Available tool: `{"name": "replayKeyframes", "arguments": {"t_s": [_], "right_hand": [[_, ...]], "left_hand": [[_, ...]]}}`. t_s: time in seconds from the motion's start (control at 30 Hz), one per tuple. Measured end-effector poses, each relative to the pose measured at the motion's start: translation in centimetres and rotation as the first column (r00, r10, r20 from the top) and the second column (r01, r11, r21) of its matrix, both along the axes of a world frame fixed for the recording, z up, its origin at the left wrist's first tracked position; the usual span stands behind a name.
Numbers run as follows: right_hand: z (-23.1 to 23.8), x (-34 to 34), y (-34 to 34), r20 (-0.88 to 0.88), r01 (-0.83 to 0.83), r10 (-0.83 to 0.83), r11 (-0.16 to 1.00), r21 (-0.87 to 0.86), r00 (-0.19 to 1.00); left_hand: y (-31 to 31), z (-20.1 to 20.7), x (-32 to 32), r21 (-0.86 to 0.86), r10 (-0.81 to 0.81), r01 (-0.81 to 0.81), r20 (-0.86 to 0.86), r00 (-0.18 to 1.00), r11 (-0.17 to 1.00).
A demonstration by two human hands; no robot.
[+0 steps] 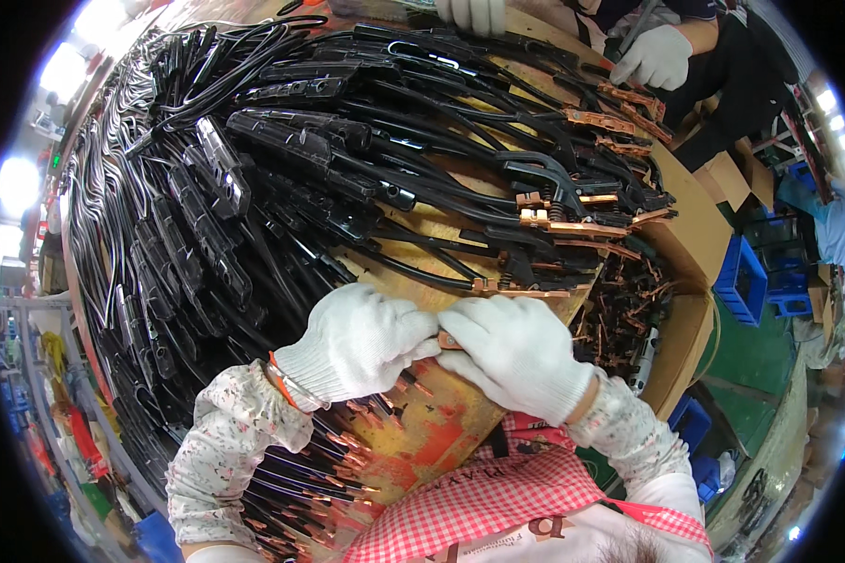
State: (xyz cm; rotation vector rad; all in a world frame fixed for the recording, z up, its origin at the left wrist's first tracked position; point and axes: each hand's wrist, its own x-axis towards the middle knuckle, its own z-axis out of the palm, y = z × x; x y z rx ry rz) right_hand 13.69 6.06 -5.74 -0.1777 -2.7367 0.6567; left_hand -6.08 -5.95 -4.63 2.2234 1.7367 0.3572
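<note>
At the near edge of the worktable my left hand (366, 342) and my right hand (514, 355), both in white knit gloves, meet closed at the fingertips. A small copper piece (449, 340) shows between them, pinched by my right thumb and fingers. My left fingers are curled right up to it; what they grip is hidden. Below my left hand lie black cables with bare copper wire ends (347, 450). Beyond my hands lie black cables fitted with copper clamp jaws (573, 228) and a black spring-loaded clamp handle (549, 174).
Bundled black cables with black plastic handles (221, 169) cover the table's left and far side. A cardboard box (695, 244) of copper parts (620, 305) stands at the right edge. Across the table are a co-worker's gloved hands (654, 58). Blue crates (744, 281) sit on the green floor.
</note>
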Motion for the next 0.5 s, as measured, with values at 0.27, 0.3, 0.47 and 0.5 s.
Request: {"name": "replayKeyframes", "arguments": {"t_s": [0.27, 0.3, 0.47, 0.5], "right_hand": [[-8.6, 21.0, 4.3, 0.168, 0.917, -0.967, 0.237, 0.320, 0.191], [-11.6, 24.8, 4.4, 0.298, 0.917, -0.953, 0.161, 0.366, 0.048], [-19.0, 31.8, 4.7, 0.691, 0.627, -0.681, -0.432, -0.648, 0.244], [-18.2, 29.5, 4.5, 0.672, 0.628, -0.726, -0.456, -0.631, 0.148]], "left_hand": [[1.0, 2.0, 0.9, -0.079, 0.033, -0.026, 0.089, 0.995, 0.996], [0.7, 1.7, 0.9, -0.052, 0.056, -0.053, 0.043, 0.998, 0.997], [0.4, 0.7, 1.0, 0.013, 0.055, -0.054, -0.080, 0.995, 0.998], [0.5, 0.6, 1.0, 0.018, 0.059, -0.057, -0.089, 0.994, 0.998]]}}
